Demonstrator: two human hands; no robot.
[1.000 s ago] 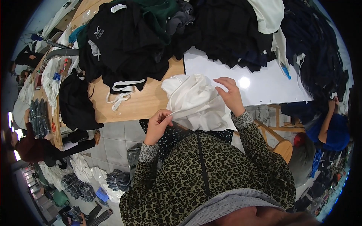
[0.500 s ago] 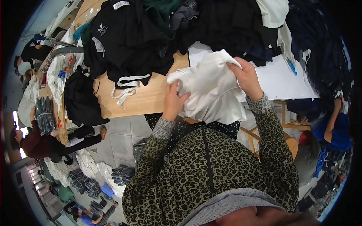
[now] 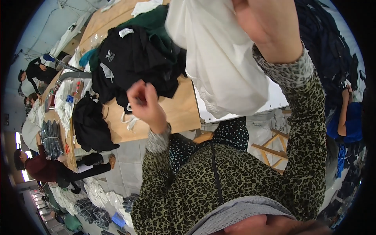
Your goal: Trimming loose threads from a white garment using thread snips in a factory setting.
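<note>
A white garment (image 3: 231,74) hangs in soft folds high over the table's near edge, a gathered seam along its lower left side. Its top runs out of the picture. My right hand (image 3: 270,29) is raised at the upper edge and grips the cloth, the fingertips partly out of sight. Well to the left, apart from the garment, my left hand (image 3: 148,105) is up in front of a black garment (image 3: 133,58). Its fingers are curled in toward the thumb and slightly blurred; whether a small thing sits between them cannot be seen. Below it lies a white drawstring (image 3: 129,122).
The wooden table (image 3: 182,109) meets a white board (image 3: 276,98). Dark clothing (image 3: 325,58) is heaped at right, a black bundle (image 3: 93,123) at left. A wooden stool (image 3: 274,149) stands beside me. Several people work around, one in dark red (image 3: 41,164) at left.
My right hand has lifted the white garment up toward the upper edge. My left hand has let go of it and moved left. The view has shifted slightly.
</note>
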